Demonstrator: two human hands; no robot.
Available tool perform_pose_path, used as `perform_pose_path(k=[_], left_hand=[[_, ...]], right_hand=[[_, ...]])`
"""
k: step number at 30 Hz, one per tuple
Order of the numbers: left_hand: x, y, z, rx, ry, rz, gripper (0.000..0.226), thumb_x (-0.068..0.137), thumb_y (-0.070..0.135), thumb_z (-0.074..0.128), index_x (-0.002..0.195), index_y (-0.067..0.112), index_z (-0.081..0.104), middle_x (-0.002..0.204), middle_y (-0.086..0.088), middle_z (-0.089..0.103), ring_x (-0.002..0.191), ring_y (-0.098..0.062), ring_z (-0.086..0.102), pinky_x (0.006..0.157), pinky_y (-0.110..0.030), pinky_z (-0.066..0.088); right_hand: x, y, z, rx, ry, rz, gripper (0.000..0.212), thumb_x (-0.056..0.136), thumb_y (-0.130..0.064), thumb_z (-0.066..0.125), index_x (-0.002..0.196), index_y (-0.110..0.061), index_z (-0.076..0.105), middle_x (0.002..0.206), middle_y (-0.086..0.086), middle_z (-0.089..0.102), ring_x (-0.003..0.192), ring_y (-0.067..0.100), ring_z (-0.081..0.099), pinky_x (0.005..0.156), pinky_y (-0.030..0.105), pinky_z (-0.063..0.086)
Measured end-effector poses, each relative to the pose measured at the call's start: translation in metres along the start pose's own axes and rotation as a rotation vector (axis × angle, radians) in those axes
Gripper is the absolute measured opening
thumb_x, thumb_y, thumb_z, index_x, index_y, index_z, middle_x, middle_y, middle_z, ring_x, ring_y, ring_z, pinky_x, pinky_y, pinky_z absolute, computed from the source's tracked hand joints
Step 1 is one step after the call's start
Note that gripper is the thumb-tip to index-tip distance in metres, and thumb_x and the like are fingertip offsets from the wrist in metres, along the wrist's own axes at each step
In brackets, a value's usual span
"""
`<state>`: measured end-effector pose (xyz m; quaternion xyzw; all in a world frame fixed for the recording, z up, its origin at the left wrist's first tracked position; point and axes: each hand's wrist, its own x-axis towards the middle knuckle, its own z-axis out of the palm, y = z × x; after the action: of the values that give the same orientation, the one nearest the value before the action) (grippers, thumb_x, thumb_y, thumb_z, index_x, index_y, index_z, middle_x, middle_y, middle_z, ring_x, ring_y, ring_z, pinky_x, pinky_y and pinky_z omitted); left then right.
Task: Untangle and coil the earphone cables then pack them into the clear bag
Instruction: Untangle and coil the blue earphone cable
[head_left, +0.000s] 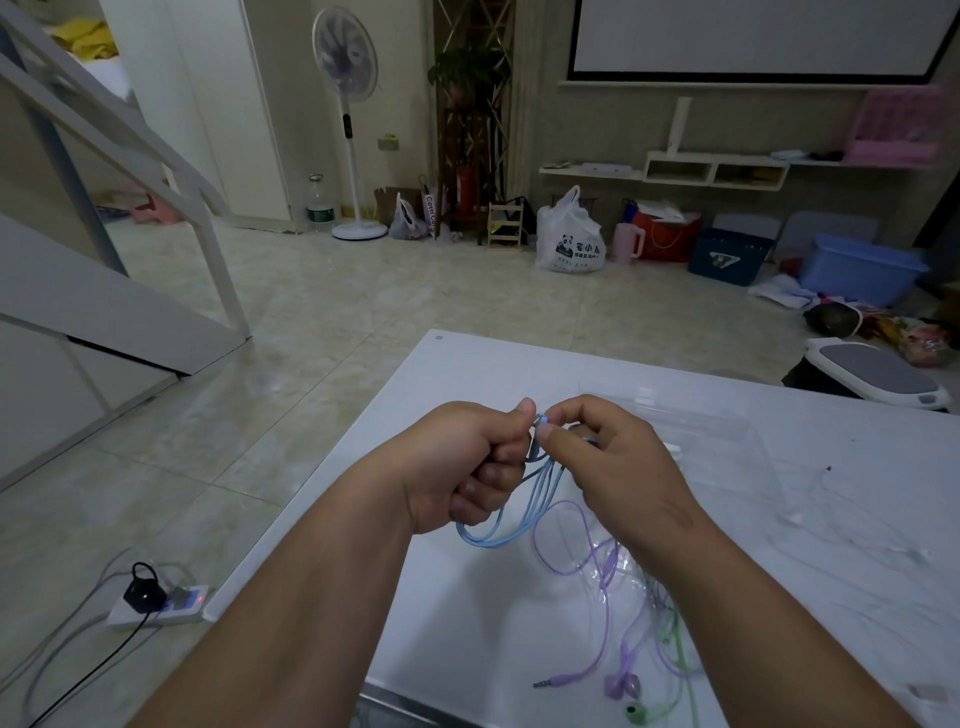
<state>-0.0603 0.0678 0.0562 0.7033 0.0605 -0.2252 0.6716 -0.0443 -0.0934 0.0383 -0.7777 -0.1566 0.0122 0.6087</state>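
The bag (717, 436) lies on the table (467, 374) behind the loose cables (605, 571), the power strip (166, 608) on the floor left

Forearms reach in from 7 and 5 o'clock; left hand (467, 462) curled, right hand (608, 457) pinching, both gripping the blue cable (545, 486) where their thumbs meet at 12 o'clock.

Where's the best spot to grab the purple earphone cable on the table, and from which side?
Probably pinch the purple earphone cable at its plug end, coming from above on the left: it lies flat and free there, while to the right it crosses the green cable.
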Motion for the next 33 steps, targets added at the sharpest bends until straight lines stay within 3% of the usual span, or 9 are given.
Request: perform_pose_path(k=[7,11,14,17,19,25,29,33], left_hand=[[0.0,0.0001,0.0002,-0.001,-0.009,-0.006,0.051,0.096,0.051,0.043,0.056,0.021,0.032,0.057,0.002,0.02,0.047,-0.011,0.013,0.044,-0.021,0.006],[-0.0004,0.0001,-0.0001,0.006,-0.014,-0.006,0.052,0.096,0.05,0.042,0.055,0.021,0.032,0.056,0.002,0.021,0.047,-0.01,0.013,0.044,-0.02,0.006],[-0.0013,0.0002,-0.0014,0.012,-0.017,0.0,0.052,0.096,0.05,0.042,0.055,0.021,0.032,0.056,0.002,0.021,0.047,-0.01,0.014,0.044,-0.02,0.007],[-0.0015,0.0005,-0.0013,0.013,-0.015,-0.002,0.052,0.095,0.051,0.043,0.055,0.021,0.032,0.057,0.002,0.02,0.046,-0.01,0.014,0.044,-0.02,0.006],[-0.0014,0.0005,0.0,0.017,-0.015,-0.008,0.052,0.095,0.052,0.043,0.054,0.021,0.032,0.057,0.002,0.02,0.045,-0.01,0.014,0.044,-0.02,0.006],[0.0008,-0.0002,0.0037,0.023,-0.045,-0.039,0.05,0.095,0.052,0.043,0.057,0.02,0.035,0.056,0.003,0.023,0.045,-0.009,0.015,0.043,-0.02,0.007],[-0.0016,0.0012,0.0,-0.06,-0.043,0.043,0.038,0.097,0.038,0.045,0.068,0.014,0.051,0.056,0.0,0.036,0.044,-0.011,0.026,0.039,-0.018,0.018],[-0.0022,0.0008,-0.0025,-0.033,-0.038,0.147,0.017,0.094,0.012,0.054,0.078,0.011,0.058,0.058,0.0,0.041,0.046,-0.01,0.032,0.042,-0.02,0.025]], right_hand=[[-0.0008,0.0001,0.0016,-0.018,-0.001,-0.006,0.008,0.09,-0.022,0.062,0.084,-0.016,0.062,0.048,-0.013,0.048,0.037,0.003,0.031,0.04,0.013,0.026],[-0.0009,0.0015,0.0035,-0.103,0.02,-0.067,0.012,0.076,-0.02,0.062,0.068,-0.016,0.056,0.05,-0.015,0.045,0.046,0.002,0.035,0.046,0.013,0.028],[-0.0015,0.0029,0.0055,-0.02,-0.016,-0.031,0.013,0.084,-0.013,0.06,0.073,-0.015,0.055,0.047,-0.015,0.042,0.045,0.004,0.031,0.048,0.021,0.027],[-0.0027,0.0015,0.0057,0.021,-0.017,-0.033,0.01,0.09,-0.015,0.06,0.08,-0.015,0.057,0.045,-0.016,0.047,0.042,0.003,0.034,0.045,0.016,0.028],[-0.0017,0.0012,0.0062,-0.044,0.012,-0.065,0.013,0.09,-0.016,0.06,0.077,-0.013,0.059,0.046,-0.018,0.049,0.044,0.001,0.039,0.046,0.012,0.029],[0.0002,0.003,0.0083,-0.189,0.048,-0.048,0.018,0.087,-0.017,0.053,0.07,-0.011,0.055,0.048,-0.015,0.044,0.05,0.004,0.037,0.046,0.016,0.03],[0.0028,0.0048,0.0061,-0.12,0.137,-0.03,0.018,0.077,-0.029,0.046,0.066,-0.016,0.051,0.051,-0.013,0.043,0.05,0.005,0.034,0.046,0.017,0.03],[0.0039,0.009,0.005,-0.096,0.178,0.013,0.018,0.087,-0.014,0.047,0.069,-0.014,0.051,0.056,-0.008,0.044,0.052,0.008,0.035,0.049,0.021,0.03]])
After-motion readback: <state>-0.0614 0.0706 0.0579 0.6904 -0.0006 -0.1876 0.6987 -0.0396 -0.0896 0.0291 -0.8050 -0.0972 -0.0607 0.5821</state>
